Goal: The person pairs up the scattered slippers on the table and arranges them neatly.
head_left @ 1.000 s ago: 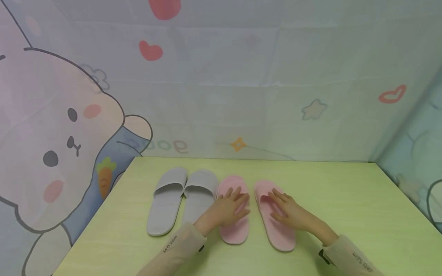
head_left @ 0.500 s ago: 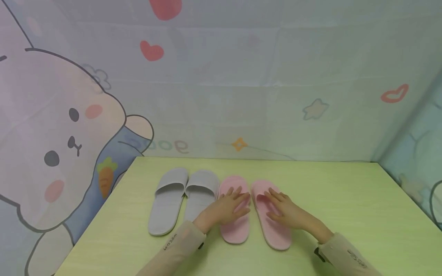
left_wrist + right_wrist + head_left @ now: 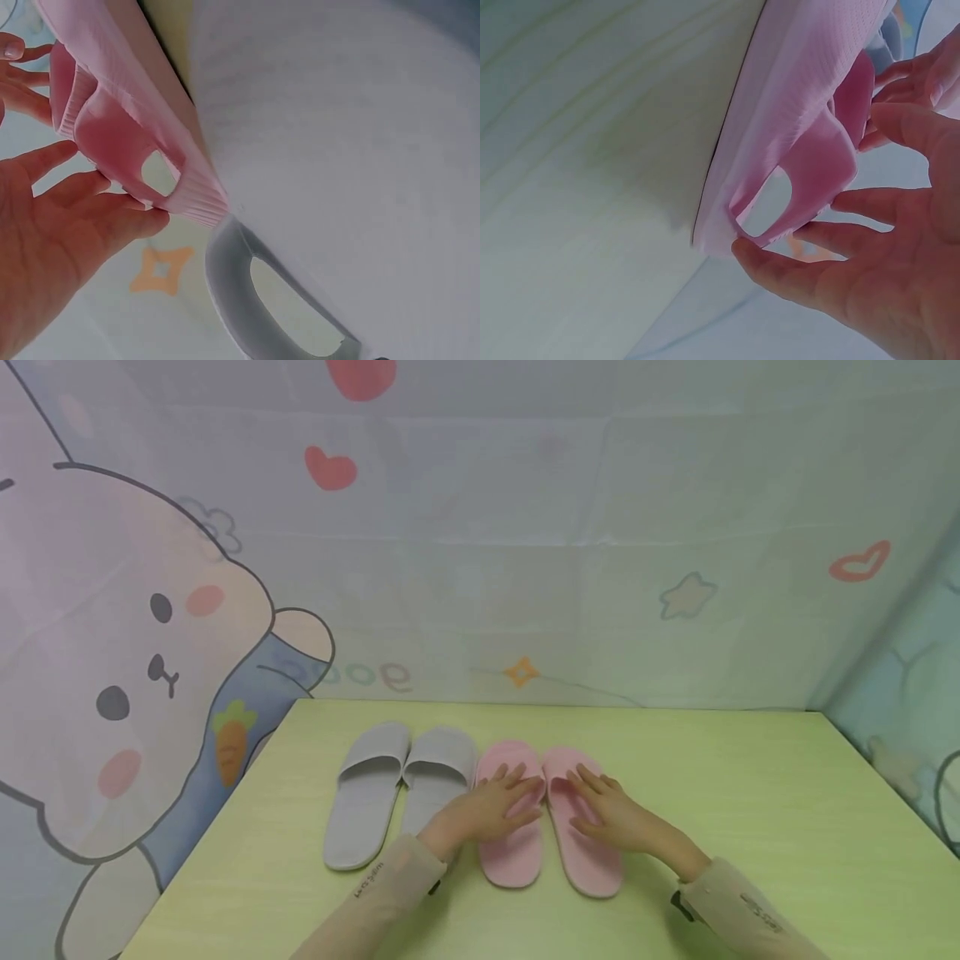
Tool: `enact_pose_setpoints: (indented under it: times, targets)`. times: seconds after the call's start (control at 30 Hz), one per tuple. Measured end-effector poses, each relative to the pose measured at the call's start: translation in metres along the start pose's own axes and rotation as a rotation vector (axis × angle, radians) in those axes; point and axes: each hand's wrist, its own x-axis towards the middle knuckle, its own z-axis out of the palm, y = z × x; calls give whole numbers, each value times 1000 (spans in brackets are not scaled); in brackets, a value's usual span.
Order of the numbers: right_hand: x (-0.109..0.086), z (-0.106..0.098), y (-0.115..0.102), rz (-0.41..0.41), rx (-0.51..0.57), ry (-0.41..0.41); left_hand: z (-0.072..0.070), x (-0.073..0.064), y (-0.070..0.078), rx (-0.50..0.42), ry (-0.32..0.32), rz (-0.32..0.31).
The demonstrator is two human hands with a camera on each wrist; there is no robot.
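Observation:
Two pink slippers lie side by side on the table, the left one (image 3: 512, 864) and the right one (image 3: 594, 870). Their toe ends meet or nearly meet, while the heels stand apart. My left hand (image 3: 487, 810) lies over the left pink slipper, its spread fingers touching the strap, as the left wrist view shows at the fingertips (image 3: 154, 217). Over the right pink slipper is my right hand (image 3: 618, 817), fingers spread; in the right wrist view its fingertips (image 3: 748, 251) touch the strap edge. Each hand hides part of its slipper.
A grey slipper (image 3: 356, 831) and its partner (image 3: 431, 797) lie just left of the pink ones, the second partly behind my left forearm. The pale green table (image 3: 750, 793) extends right. A printed cloth (image 3: 480, 568) hangs behind it.
The right pink slipper has slid left toward the left pink one, narrowing the gap, and my right hand has moved left along with it. My left hand has stayed nearly still.

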Motion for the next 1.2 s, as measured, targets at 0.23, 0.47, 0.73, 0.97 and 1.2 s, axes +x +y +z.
enact_pose_setpoints:
  times: [0.23, 0.47, 0.73, 0.97, 1.2]
  targets:
    - [5, 2, -3, 0, -15, -6, -4, 1, -5, -7, -6, 8]
    - [10, 4, -3, 2, -86, 8, -4, 6, -9, -11, 1, 20]
    - [14, 1, -3, 16, -107, 2, -7, 8, -10, -23, -7, 16]
    - [17, -2, 0, 24, -112, 10, -7, 7, -8, -36, -17, 2]
    - [18, -2, 0, 34, -99, 10, -7, 7, -9, -42, -17, 7]
